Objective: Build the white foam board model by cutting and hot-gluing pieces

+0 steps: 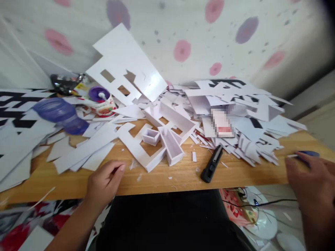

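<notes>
A white foam-board letter shape (157,139) with raised walls lies at the middle of a wooden table (183,176). My left hand (104,183) rests on the table's front edge just left of that shape, fingers loosely curled, holding nothing. My right hand (311,184) is at the far right edge of the table, blurred, its fingers on a blue object (309,153) with a thin white tip; the grip is unclear. A black utility knife (211,164) lies on the table between my hands.
Heaps of white board offcuts (243,115) cover the back and right of the table. A large cut sheet (125,66) leans on the spotted wall. A blue plastic bottle (61,115) lies at the left beside a glue pot (101,99). Cables hang below at the right.
</notes>
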`<state>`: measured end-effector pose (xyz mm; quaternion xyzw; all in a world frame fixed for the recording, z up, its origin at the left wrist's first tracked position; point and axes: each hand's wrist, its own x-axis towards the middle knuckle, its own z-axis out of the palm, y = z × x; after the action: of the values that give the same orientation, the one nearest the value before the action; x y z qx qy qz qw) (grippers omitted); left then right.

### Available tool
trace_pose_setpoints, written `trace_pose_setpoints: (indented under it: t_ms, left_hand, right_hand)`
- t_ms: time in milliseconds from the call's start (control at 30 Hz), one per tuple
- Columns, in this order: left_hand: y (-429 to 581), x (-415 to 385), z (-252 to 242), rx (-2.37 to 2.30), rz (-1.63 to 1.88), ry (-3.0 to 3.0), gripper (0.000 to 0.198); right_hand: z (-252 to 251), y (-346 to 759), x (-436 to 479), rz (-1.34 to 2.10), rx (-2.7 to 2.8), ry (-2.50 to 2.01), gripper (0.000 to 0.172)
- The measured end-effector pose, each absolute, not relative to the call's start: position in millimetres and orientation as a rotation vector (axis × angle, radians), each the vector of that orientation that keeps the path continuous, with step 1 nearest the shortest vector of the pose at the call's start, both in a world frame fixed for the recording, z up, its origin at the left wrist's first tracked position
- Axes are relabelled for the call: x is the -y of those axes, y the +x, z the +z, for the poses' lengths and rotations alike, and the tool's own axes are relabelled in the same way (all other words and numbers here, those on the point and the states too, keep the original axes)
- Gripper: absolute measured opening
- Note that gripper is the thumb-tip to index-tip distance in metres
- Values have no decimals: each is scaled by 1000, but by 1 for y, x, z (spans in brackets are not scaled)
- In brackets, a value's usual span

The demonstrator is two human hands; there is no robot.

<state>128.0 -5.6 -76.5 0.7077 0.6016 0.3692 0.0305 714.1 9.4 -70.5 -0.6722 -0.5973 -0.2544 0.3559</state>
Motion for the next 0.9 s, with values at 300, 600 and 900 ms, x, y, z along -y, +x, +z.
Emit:
trace_pose_setpoints:
  t_ms: [300, 600, 900]
  left_hand:
    - [104, 4, -67, -1836, 1115, 2280, 10]
    - [76, 0, -72, -1959, 1131, 2374, 10]
    - [29, -33, -60, -2392, 476, 2321, 47]
  right_hand:
    - [-61, 474, -12, -188, 2227, -959, 39]
    - [-61, 418, -28, -64, 2299, -1057, 20]
    - [-51, 409, -28, -136, 2343, -1158, 13]
